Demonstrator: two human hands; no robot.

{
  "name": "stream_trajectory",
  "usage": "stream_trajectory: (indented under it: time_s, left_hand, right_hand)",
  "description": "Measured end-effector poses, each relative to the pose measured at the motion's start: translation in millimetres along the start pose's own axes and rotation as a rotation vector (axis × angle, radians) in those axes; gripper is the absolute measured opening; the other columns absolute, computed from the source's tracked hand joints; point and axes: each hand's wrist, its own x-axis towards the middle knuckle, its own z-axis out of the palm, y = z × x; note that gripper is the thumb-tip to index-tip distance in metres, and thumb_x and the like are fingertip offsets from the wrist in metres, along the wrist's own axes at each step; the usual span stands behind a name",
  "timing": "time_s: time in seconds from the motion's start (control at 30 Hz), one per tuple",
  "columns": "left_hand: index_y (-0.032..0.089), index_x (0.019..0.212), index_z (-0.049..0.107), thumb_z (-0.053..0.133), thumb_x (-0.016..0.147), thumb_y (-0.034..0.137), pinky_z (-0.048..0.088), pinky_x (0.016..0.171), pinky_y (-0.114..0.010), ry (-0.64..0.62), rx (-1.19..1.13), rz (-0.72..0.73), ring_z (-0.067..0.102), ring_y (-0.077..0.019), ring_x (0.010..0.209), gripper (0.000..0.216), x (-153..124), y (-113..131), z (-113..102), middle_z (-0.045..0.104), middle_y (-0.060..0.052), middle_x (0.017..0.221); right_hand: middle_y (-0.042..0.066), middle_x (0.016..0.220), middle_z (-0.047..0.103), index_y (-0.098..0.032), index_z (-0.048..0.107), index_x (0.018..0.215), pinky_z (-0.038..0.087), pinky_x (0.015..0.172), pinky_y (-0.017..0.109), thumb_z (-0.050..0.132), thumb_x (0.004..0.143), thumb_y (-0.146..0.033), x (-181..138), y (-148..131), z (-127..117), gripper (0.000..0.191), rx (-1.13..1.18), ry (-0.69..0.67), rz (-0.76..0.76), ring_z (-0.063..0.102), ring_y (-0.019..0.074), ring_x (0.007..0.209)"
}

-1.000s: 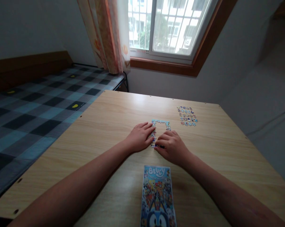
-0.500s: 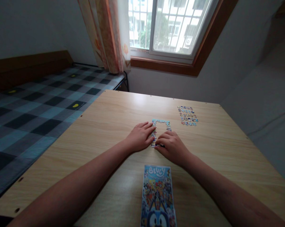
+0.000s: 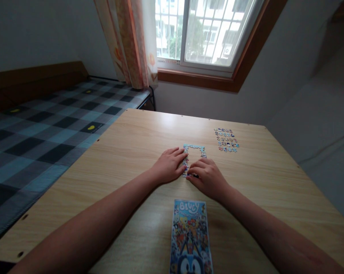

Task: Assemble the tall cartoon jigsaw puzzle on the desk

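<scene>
A rectangular border of joined jigsaw puzzle pieces (image 3: 194, 146) lies on the wooden table, with bare wood showing inside it. Along its left side rests my left hand (image 3: 169, 164), palm down, fingers stretched out and slightly apart, their tips touching the pieces. My right hand (image 3: 208, 177) is at the lower right of the border. Its fingers are bent, and thumb and forefinger close on a small dark puzzle piece (image 3: 195, 176) at the bottom edge. That hand hides the lower right corner of the border.
Loose puzzle pieces (image 3: 228, 144) lie in several rows farther back on the right. A Bluey puzzle box (image 3: 190, 232) lies nearest me on the wooden table (image 3: 137, 152). To the left is a bed with a checked cover (image 3: 66, 121); beyond the table is a window (image 3: 209, 34).
</scene>
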Motion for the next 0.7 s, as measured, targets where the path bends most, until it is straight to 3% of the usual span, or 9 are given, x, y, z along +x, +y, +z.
stream_trajectory:
  time_s: [0.23, 0.7]
  left_hand:
    - [0.020, 0.143, 0.055, 0.051, 0.096, 0.041, 0.032, 0.120, -0.046, -0.003, -0.004, 0.001, 0.040, -0.0294, 0.145, 0.051, -0.2, -2.1, 2.7, 0.048, -0.009, 0.155]
    - [0.020, 0.142, 0.056, 0.052, 0.096, 0.041, 0.032, 0.120, -0.046, -0.006, 0.002, -0.003, 0.041, -0.0291, 0.145, 0.052, 0.9, -1.8, 2.3, 0.050, -0.009, 0.154]
  right_hand:
    - [0.004, 0.099, 0.076, -0.022, 0.075, 0.094, 0.042, 0.091, 0.040, 0.070, 0.092, -0.030, 0.1, -0.8, -1.4, 0.009, -0.011, 0.022, -0.015, 0.060, 0.0228, 0.095]
    - [0.003, 0.097, 0.074, -0.028, 0.079, 0.094, 0.039, 0.091, 0.037, 0.064, 0.096, -0.030, 0.8, -0.6, -1.7, 0.015, -0.010, -0.032, -0.031, 0.058, 0.0196, 0.094]
